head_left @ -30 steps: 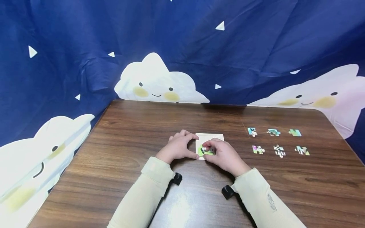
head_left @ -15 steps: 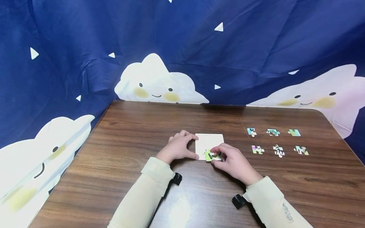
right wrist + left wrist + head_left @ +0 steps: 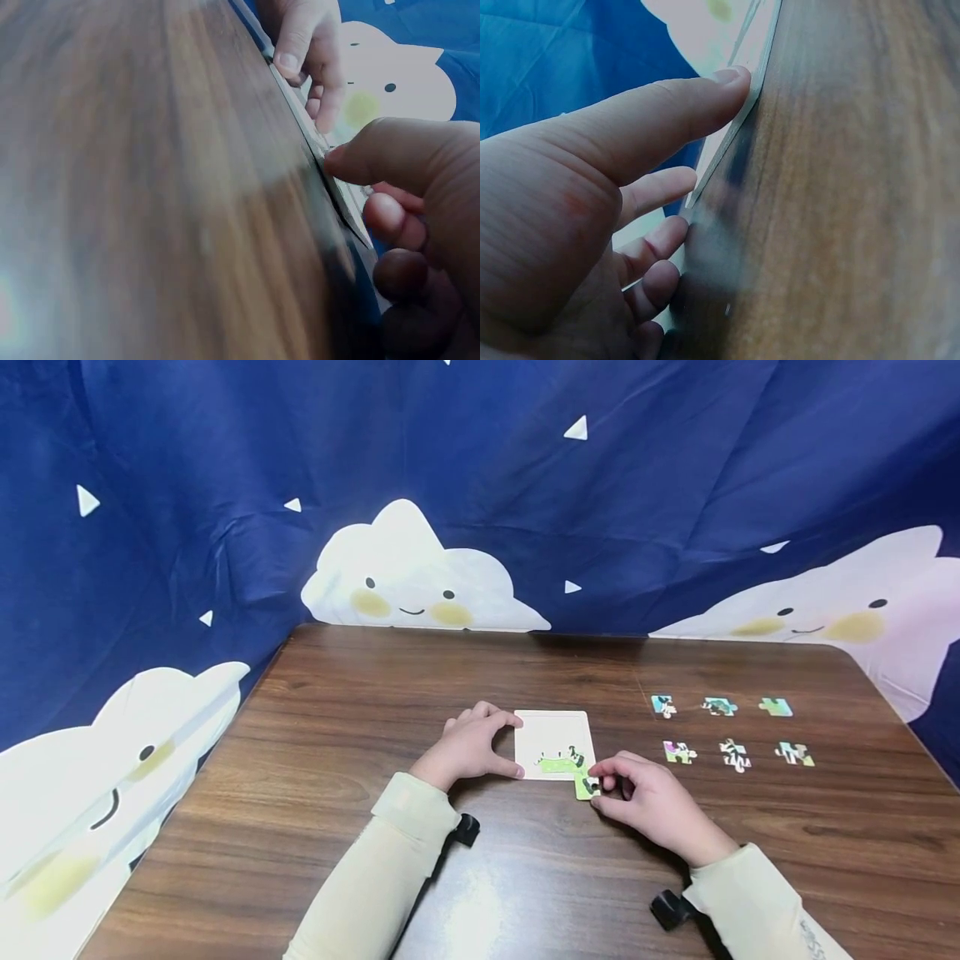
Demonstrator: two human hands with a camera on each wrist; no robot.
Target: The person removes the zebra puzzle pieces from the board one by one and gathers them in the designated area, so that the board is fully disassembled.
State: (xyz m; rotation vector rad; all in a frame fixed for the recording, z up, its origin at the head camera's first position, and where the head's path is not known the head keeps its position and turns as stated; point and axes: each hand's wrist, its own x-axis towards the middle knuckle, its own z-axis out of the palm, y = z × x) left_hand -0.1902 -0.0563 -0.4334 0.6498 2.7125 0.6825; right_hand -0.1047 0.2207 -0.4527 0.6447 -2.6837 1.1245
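Note:
A white square puzzle tray (image 3: 551,731) lies flat on the table in the head view. Along its near edge sits a green puzzle piece (image 3: 557,767). My left hand (image 3: 468,747) rests at the tray's left edge, its thumb at the near corner and index finger at the far corner. Between thumb and index finger my right hand (image 3: 648,793) pinches a green puzzle piece with black and white print (image 3: 584,788), which overlaps the tray's near right corner and sticks out past the edge. Whether this piece touches the one in the tray, I cannot tell.
Several loose puzzle pieces lie in two rows to the right, among them a pink-marked piece (image 3: 678,752), a black-and-white piece (image 3: 735,756) and a green-blue piece (image 3: 776,707). A blue cloth with clouds (image 3: 420,577) hangs behind the wooden table (image 3: 360,693).
My right hand has moved right and a little nearer, carrying the pinched puzzle piece from the tray's near side to its near right corner. The left hand and tray stay put.

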